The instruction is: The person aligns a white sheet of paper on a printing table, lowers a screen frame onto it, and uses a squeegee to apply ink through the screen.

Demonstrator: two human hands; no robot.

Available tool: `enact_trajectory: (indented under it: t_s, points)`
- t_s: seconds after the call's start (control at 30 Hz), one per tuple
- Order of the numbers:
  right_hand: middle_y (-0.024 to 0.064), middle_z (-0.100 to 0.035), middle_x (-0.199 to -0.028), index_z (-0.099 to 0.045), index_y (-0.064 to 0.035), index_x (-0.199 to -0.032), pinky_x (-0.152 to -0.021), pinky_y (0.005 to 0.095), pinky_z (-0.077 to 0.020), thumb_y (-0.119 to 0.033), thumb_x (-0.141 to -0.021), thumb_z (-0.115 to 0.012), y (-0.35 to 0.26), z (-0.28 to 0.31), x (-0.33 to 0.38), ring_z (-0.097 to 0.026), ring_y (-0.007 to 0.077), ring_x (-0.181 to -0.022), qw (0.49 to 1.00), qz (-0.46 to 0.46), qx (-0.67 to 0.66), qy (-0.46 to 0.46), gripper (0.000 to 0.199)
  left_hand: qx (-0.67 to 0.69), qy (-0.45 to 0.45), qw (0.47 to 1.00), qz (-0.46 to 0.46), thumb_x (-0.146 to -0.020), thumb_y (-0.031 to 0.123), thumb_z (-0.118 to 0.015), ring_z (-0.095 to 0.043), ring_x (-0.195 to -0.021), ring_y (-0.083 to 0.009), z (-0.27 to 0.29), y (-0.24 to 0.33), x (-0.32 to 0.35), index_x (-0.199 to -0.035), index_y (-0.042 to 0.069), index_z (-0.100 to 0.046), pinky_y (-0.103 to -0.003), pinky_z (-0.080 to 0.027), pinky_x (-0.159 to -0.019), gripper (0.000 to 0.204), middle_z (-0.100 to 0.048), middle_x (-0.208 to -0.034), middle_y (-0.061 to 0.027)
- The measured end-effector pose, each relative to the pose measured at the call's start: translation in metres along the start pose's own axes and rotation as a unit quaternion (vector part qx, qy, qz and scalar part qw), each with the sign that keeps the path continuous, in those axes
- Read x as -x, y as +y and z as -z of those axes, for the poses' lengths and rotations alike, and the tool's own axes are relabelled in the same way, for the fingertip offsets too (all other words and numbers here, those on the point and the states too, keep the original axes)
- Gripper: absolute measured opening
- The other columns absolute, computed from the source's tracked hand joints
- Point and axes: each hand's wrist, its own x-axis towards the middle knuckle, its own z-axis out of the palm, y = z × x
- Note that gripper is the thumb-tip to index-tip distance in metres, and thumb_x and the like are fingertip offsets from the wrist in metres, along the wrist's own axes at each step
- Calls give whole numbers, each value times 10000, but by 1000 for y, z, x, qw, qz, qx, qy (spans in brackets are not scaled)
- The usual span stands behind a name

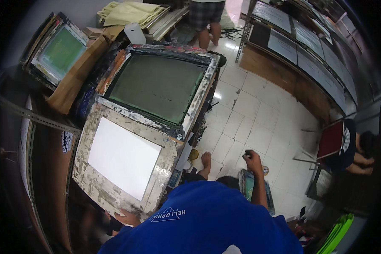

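My left hand (pixel 128 218) is at the near edge of a worn, paint-stained printing board (pixel 86 172), its fingers stretched out and holding nothing that I can see. A white sheet of paper (pixel 125 157) lies flat on that board, a little beyond the hand. Behind the paper is a large screen-printing frame (pixel 204 91) with dark mesh and a green border. Out to the right, over the tiled floor, my right hand (pixel 254 161) is closed, with a small dark piece at its fingertips that is too small to name.
A smaller green-meshed screen (pixel 60 53) leans at the far left, near a white roll (pixel 134 33). Racks with grey panels (pixel 282 43) line the right side. A person in checked shorts (pixel 206 16) stands at the back; another sits by a red chair (pixel 331 139).
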Motion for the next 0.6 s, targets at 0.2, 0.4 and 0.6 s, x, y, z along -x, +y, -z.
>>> enact_trajectory:
  t_s: [0.2, 0.4, 0.6]
  points:
    - [193, -677, -1014, -598, 28, -1130, -783, 375, -532, -133, -821, -668, -95, 4, -127, -675, 289, -926, 992, 120, -21, -37, 355, 12, 132, 971, -197, -940, 415, -538, -449, -1069, -345, -68, 120, 3, -1293, -80, -396, -460, -369, -922, 624, -448, -1252, -224]
    - [175, -634, -1108, -536, 16, -1214, -791, 369, -527, -69, -797, -694, -192, -4, -210, -639, 279, -960, 977, 191, -49, -80, 454, 259, -168, 951, -32, -883, 181, -627, -526, -836, -134, -125, 262, 54, -1312, 8, -432, -267, -417, -709, 502, -548, -1038, -73]
    - [200, -469, -1307, -385, -39, -1360, -973, 411, -426, -27, -721, -726, -231, -6, -296, -476, 337, -1198, 962, 274, -1, 1, 724, 289, -371, 856, 216, -895, 331, -620, -599, -807, -163, -159, 324, 78, -1336, -1, -418, -287, -449, -662, 589, -610, -1011, -88]
